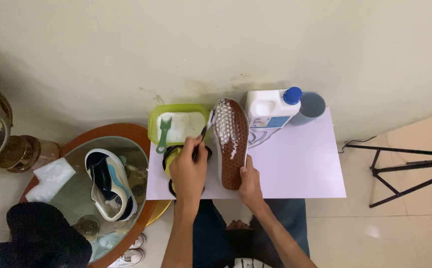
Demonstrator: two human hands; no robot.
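Two hands are working over a white desk (295, 168), with a shoe (231, 144) lying sole-up between them. The left hand (188, 171) is gripping a small dark brush (207, 130), fingers (192, 149) clenched around its handle, and the bristle end is pressing against the shoe's upper left edge, at about one o'clock from that hand. The right hand (249, 182) is steadying the shoe at its near end, fingers curled against the edge of the sole at about eleven o'clock from the palm.

As far as can be judged, the scrubbing is partway along: white foam is covering the far half of the brown patterned sole, while the near half, closest to the right hand, is looking bare and dry. That lower stretch seems to be what is left.

At eleven o'clock from the left hand, a green tray (178, 124) is holding pale soapy liquid and a green brush (163, 133). At one o'clock from the shoe a white jug (270, 114) with a blue cap is standing beside a grey cup (311, 106). Off at nine o'clock, a second shoe (110, 183) is resting on a round glass-topped table (126, 130), near a crumpled white cloth (51, 177).
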